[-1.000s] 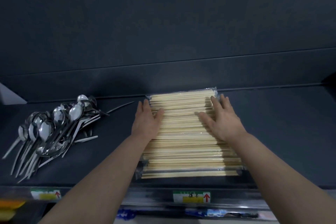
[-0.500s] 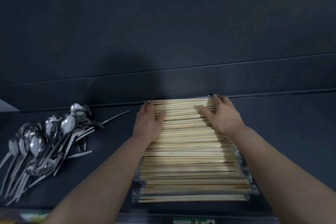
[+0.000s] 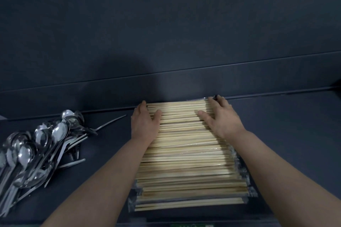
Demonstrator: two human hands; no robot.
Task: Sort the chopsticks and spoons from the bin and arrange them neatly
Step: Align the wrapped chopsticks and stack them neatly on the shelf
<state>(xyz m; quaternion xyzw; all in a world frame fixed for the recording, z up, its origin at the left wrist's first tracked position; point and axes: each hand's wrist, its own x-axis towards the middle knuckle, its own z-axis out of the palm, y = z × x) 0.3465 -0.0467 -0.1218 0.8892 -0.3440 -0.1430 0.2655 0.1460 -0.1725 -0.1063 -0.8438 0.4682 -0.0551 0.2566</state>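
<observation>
"Pale wooden chopsticks [image 3: 190,153], still in their clear wrappers, all in one stack in the middle of the dark surface [image 3: 287,134]. See where the hands are now?"

"Right up at the far end. A second ago they lay a little short of it. Now the fingers reach the stack's far edge, which sits against the back ledge [image 3: 92,101]."

"Are they gripping anything?"

"No. The left hand [image 3: 144,125] lies flat along the left ends of the sticks, thumb on top. The right hand [image 3: 223,120] lies flat on top, fingers straight and reaching to the far right corner. They're pressing, not holding."

"So that's squaring up, I'd say. The far end looks even now, but the near layers jut out unevenly at the right."

"And the spoons [image 3: 36,147]?"

"Same loose metal heap well to the left, bowls overlapping, handles fanned, a few splayed out. Nothing there has shifted. By my reckoning the sorting is done and the neatening is half done, with that heap yet to be tidied."

"The front edge with its labels has nearly dropped out of sight too."
</observation>
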